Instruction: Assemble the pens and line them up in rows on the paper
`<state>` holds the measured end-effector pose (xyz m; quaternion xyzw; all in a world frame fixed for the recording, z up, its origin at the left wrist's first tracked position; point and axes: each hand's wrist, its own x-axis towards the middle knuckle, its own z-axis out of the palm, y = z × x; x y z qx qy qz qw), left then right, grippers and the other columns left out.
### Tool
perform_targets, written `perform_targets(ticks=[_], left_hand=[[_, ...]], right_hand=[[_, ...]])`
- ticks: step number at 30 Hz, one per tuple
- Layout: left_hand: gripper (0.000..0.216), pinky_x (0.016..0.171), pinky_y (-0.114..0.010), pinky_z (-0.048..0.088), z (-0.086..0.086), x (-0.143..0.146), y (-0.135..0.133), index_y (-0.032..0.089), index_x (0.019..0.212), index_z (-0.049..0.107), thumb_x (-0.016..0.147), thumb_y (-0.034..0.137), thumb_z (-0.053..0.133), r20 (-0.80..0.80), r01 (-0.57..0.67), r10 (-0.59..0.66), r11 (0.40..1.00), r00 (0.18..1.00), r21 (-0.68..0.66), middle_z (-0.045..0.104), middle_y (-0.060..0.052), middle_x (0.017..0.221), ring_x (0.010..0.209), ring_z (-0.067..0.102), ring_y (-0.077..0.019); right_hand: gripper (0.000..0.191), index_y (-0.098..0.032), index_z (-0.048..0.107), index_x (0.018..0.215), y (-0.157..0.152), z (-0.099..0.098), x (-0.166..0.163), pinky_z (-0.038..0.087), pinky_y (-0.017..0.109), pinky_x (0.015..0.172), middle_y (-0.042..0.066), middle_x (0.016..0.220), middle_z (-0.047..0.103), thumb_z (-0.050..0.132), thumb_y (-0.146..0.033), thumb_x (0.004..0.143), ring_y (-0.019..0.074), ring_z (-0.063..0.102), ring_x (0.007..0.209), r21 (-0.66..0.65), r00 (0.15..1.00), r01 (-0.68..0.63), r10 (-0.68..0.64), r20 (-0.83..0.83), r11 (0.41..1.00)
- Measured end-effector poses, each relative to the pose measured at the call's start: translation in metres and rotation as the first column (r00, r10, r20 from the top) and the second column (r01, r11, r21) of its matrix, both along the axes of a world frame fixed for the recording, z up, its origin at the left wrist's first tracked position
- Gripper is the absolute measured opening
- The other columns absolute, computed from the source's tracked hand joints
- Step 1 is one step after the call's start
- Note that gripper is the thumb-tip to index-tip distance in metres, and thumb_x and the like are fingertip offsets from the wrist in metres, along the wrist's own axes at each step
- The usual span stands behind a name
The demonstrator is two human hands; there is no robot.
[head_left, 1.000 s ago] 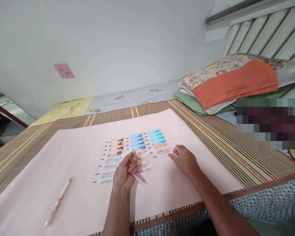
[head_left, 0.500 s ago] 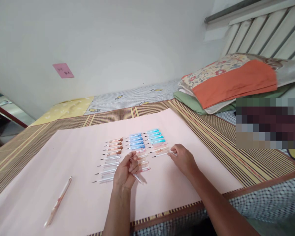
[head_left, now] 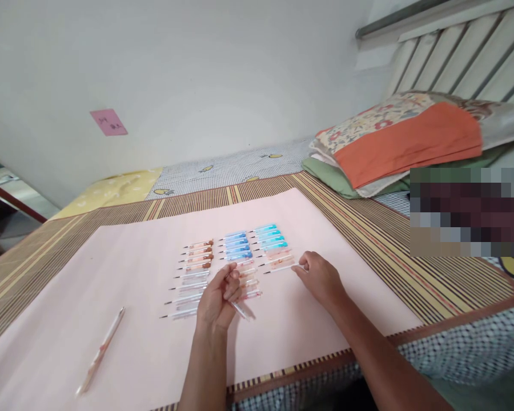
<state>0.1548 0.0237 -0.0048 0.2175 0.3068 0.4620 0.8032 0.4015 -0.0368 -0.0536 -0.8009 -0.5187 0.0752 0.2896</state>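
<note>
My right hand (head_left: pixel 321 279) is closed in a pinch on the right end of a slim white pen (head_left: pixel 278 269) with a dark tip pointing left. That pen lies just below the pinkish pens (head_left: pixel 278 260) of the right-hand column. Closed around a clear pen (head_left: pixel 241 310), my left hand (head_left: pixel 220 294) is over the middle of the sheet, and the pen's end slants out down to the right. Its fingers partly cover pens with pink marks (head_left: pixel 251 283). Left of this hand are several clear pens (head_left: pixel 188 298).
Brown pens (head_left: pixel 199 251), blue pens (head_left: pixel 235 246) and turquoise pens (head_left: pixel 269 237) lie in rows on a pale pink sheet (head_left: pixel 145 257). A single pen (head_left: pixel 100 351) rests apart at the left. Folded bedding (head_left: pixel 411 148) is piled at the right, beside the striped mat (head_left: pixel 351 228).
</note>
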Motion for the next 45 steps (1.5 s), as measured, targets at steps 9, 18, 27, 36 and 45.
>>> perform_targets(ticks=[9, 18, 27, 36, 45], left_hand=[[0.010, 0.035, -0.014, 0.025, 0.000, 0.001, -0.001, 0.007, 0.085, 0.069, 0.081, 0.016, 0.071, 0.000, -0.010, 0.010, 1.000, 1.000, -0.003, 0.059, 0.001, 0.066, 0.038, 0.026, 0.0002], [0.010, 0.035, -0.014, 0.025, 0.003, 0.004, -0.002, 0.008, 0.085, 0.069, 0.082, 0.017, 0.071, 0.007, 0.007, -0.007, 1.000, 1.000, -0.013, 0.059, 0.001, 0.065, 0.037, 0.026, 0.0003], [0.009, 0.035, -0.014, 0.026, 0.002, 0.005, -0.002, 0.007, 0.086, 0.069, 0.083, 0.015, 0.068, 0.021, 0.008, -0.007, 1.000, 1.000, -0.030, 0.059, 0.001, 0.065, 0.037, 0.026, 0.0004], [0.009, 0.035, -0.014, 0.026, 0.001, 0.006, -0.003, 0.006, 0.086, 0.069, 0.086, 0.013, 0.064, 0.025, 0.010, -0.009, 0.999, 1.000, -0.036, 0.059, 0.000, 0.066, 0.037, 0.027, 0.0003], [0.024, 0.036, -0.015, 0.025, -0.001, 0.007, -0.001, 0.008, 0.087, 0.072, 0.093, 0.029, 0.063, 0.037, -0.038, 0.038, 0.999, 0.999, -0.017, 0.059, 0.000, 0.066, 0.039, 0.025, -0.0010]], right_hand=[[0.010, -0.023, 0.058, 0.084, 0.000, 0.003, -0.002, 0.039, 0.028, 0.065, 0.001, 0.081, 0.064, 0.067, -0.028, 0.083, 0.0181, 0.060, 0.072, -0.018, 1.000, -0.008, 0.008, -0.024, 1.000], [0.008, -0.022, 0.060, 0.086, 0.001, 0.006, -0.005, 0.039, 0.028, 0.066, 0.003, 0.084, 0.065, 0.066, -0.027, 0.087, 0.0185, 0.062, 0.073, -0.050, 1.000, -0.006, 0.006, 0.010, 0.999], [0.006, -0.021, 0.061, 0.088, 0.002, 0.006, -0.006, 0.039, 0.027, 0.067, 0.003, 0.088, 0.066, 0.065, -0.025, 0.087, 0.0181, 0.063, 0.077, -0.053, 1.000, -0.008, 0.008, 0.009, 0.999], [0.006, -0.021, 0.061, 0.087, 0.001, 0.006, -0.007, 0.039, 0.027, 0.067, 0.003, 0.087, 0.066, 0.066, -0.024, 0.087, 0.0178, 0.063, 0.077, -0.042, 1.000, -0.018, 0.019, 0.017, 0.999], [0.008, -0.021, 0.061, 0.089, 0.000, 0.010, -0.007, 0.042, 0.028, 0.065, 0.003, 0.085, 0.065, 0.066, -0.026, 0.084, 0.0176, 0.060, 0.071, 0.162, 0.999, 0.000, 0.006, -0.036, 0.987]])
